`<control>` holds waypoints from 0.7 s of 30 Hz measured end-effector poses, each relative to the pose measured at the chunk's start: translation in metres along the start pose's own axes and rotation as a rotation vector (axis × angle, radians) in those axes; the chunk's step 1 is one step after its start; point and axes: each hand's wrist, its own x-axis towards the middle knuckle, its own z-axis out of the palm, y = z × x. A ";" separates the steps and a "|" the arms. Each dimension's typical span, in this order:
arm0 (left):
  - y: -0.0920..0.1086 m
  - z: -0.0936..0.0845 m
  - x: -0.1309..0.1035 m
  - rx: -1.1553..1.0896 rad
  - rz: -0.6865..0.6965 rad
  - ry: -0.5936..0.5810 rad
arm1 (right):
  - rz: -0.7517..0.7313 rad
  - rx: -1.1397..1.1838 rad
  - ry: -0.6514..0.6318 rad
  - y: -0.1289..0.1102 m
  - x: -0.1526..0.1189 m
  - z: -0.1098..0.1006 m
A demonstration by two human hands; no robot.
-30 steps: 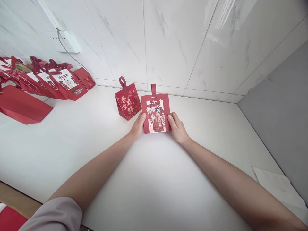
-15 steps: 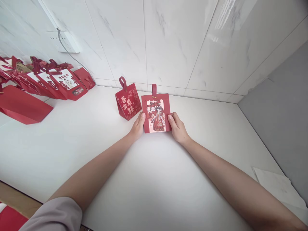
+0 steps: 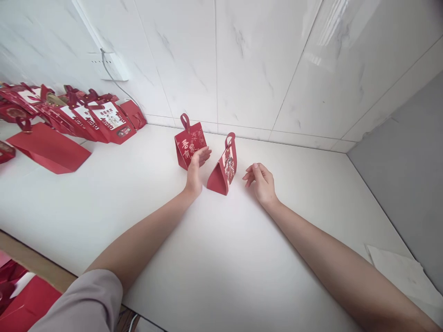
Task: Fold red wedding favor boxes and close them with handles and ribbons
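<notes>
A small red gift box [image 3: 226,167] with a ribbon loop on top stands upright on the white table, its printed figure side angled to the right and its triangular red end toward me. To its left, my left hand [image 3: 198,167] has its fingers stretched out and holds nothing. Behind that hand stands a second red gift box [image 3: 194,138] with pale gold characters, partly covered by the fingers. Right of the first box, apart from it, my right hand [image 3: 261,182] is loosely curled with fingers apart and nothing in them.
Several red gift boxes [image 3: 110,122] stand in rows at the back left, with a plain red box [image 3: 51,150] in front. A wall socket [image 3: 112,67] with a grey cable is above them. White paper [image 3: 401,272] lies at the right edge; red items [image 3: 27,299] lie below the table.
Both hands have let go of the box with the printed figures. It has turned from facing me to facing right and stands on the table. The view has shifted slightly left.
</notes>
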 end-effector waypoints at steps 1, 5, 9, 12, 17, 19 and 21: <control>0.009 0.002 -0.001 0.063 0.068 -0.055 | 0.001 0.000 -0.004 0.000 0.000 0.000; 0.048 0.020 -0.010 0.485 0.077 -0.190 | -0.003 -0.003 -0.021 0.002 0.000 0.000; 0.085 0.027 -0.020 0.814 -0.119 -0.313 | -0.033 0.019 -0.006 0.009 0.001 -0.006; 0.118 0.014 -0.035 0.922 -0.178 -0.428 | -0.016 -0.028 0.018 0.016 0.004 -0.016; 0.168 -0.009 -0.101 0.809 -0.302 -0.471 | 0.077 -0.005 0.155 0.023 0.006 -0.028; 0.177 -0.017 -0.137 0.663 -0.383 -0.404 | 0.090 -0.007 0.155 0.023 0.004 -0.030; 0.182 -0.032 -0.173 0.443 -0.498 -0.276 | 0.093 -0.020 0.139 0.022 0.001 -0.029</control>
